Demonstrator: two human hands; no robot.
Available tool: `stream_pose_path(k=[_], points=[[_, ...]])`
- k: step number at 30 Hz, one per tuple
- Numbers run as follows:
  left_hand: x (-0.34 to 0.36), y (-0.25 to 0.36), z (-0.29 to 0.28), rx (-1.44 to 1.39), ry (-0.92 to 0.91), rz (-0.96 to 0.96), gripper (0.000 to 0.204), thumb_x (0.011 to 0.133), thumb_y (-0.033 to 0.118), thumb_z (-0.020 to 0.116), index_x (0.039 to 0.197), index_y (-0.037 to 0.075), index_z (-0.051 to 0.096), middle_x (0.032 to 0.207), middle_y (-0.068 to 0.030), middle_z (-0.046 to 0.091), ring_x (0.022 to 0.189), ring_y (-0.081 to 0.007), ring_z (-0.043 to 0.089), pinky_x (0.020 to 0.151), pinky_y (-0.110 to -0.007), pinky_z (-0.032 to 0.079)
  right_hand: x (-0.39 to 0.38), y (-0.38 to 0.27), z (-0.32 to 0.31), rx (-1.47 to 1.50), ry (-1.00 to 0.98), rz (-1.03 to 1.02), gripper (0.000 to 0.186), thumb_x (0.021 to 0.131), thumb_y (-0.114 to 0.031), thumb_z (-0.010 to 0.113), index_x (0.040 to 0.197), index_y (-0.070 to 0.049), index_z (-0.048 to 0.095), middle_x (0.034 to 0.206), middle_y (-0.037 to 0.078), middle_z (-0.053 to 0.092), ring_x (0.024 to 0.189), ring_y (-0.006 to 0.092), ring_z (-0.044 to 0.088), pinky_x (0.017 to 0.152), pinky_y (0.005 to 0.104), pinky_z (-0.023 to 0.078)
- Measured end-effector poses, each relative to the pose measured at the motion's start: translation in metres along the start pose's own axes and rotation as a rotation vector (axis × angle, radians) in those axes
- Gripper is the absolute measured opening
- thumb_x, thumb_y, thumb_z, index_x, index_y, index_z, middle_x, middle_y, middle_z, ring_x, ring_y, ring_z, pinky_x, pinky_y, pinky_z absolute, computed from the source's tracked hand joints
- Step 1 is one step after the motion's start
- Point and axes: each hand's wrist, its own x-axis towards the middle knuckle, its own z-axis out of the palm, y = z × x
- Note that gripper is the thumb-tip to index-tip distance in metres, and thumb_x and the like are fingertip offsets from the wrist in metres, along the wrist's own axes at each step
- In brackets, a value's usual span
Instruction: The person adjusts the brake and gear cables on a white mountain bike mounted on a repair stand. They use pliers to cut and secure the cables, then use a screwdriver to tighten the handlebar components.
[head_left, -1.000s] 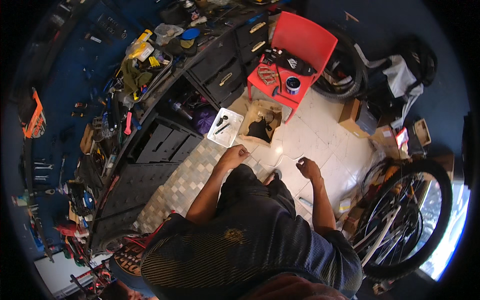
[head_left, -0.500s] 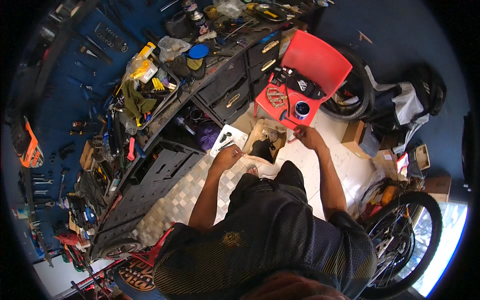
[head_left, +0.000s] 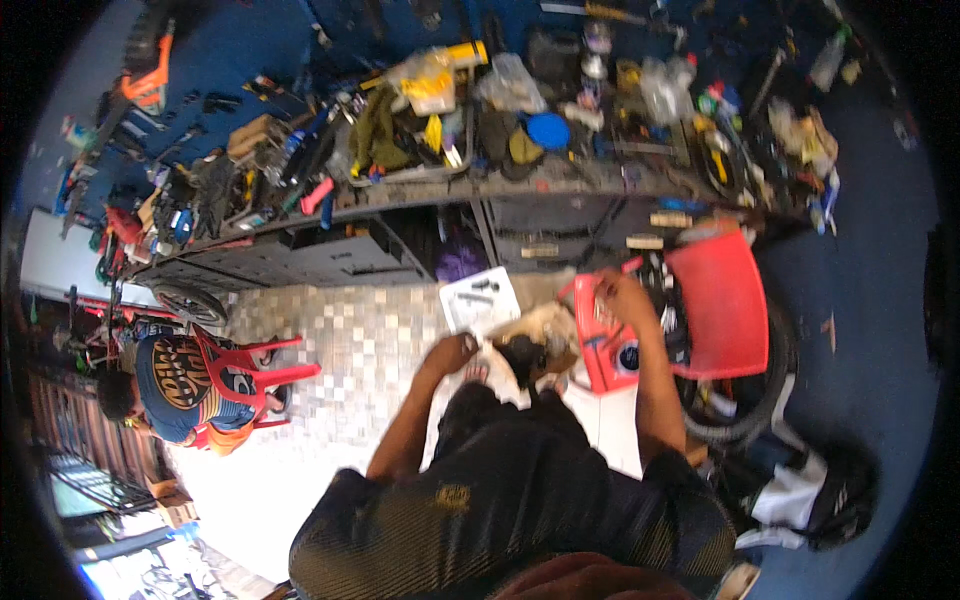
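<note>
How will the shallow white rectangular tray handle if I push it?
The tray is probably light, stiff plastic, judging by its straight, thin-looking rim. Broad and low, it should slide rather than tip. The small dark elongated parts inside appear loose, so they may shift.

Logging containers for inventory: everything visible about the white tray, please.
The white tray is shallow and rectangular, with a raised rim; it looks like plastic. It lies face up on the floor, slightly turned, beside the cardboard box, and holds a few small dark parts. The left hand is near its lower edge in view; contact can't be told.
</note>
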Motion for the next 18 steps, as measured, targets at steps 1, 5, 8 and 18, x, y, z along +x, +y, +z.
stream_pose_path(k=[1, 5, 8, 18], points=[[-0.008, 0.002, 0.011, -0.007, -0.033, 0.042, 0.036, 0.09, 0.041, 0.065, 0.1, 0.006, 0.069, 0.092, -0.0234, 0.071, 0.088, -0.044, 0.067, 0.077, -0.051, 0.053, 0.012, -0.003, 0.002, 0.025, 0.024, -0.088, 0.029, 0.093, -0.025, 0.067, 0.114, -0.005, 0.068, 0.091, 0.015, 0.072, 0.081, 0.0251, 0.07, 0.073, 0.0369, 0.054], [-0.037, 0.067, 0.012, -0.137, -0.176, -0.254, 0.04, 0.088, 0.042, 0.068, 0.102, 0.005, 0.07, 0.098, -0.0212, 0.073, 0.095, -0.0393, 0.069, 0.084, -0.045, 0.054, 0.046, -0.025, -0.006, 0.053, -0.036, -0.251, 0.03, 0.089, -0.025, 0.069, 0.113, -0.006, 0.068, 0.091, 0.017, 0.073, 0.085, 0.0332, 0.072, 0.077, 0.0407, 0.055], [-0.043, 0.083, 0.006, -0.155, -0.131, -0.286, 0.041, 0.088, 0.042, 0.067, 0.104, 0.005, 0.071, 0.099, -0.0205, 0.073, 0.094, -0.0379, 0.07, 0.083, -0.044, 0.055, 0.08, -0.058, -0.021, 0.053, -0.085, -0.348, 0.031, 0.092, -0.024, 0.068, 0.116, -0.005, 0.067, 0.098, 0.017, 0.073, 0.09, 0.03, 0.072, 0.078, 0.037, 0.055], [-0.047, 0.035, -0.004, -0.219, -0.008, -0.391, 0.034, 0.089, 0.039, 0.07, 0.103, 0.008, 0.071, 0.095, -0.0199, 0.073, 0.09, -0.0351, 0.071, 0.08, -0.044, 0.056, 0.257, -0.285, -0.118, 0.481, 0.365, -0.79, 0.065, 0.089, -0.029, 0.074, 0.143, -0.005, 0.047, 0.136, 0.02, 0.06, 0.123, 0.0292, 0.061, 0.096, 0.0391, 0.052]])
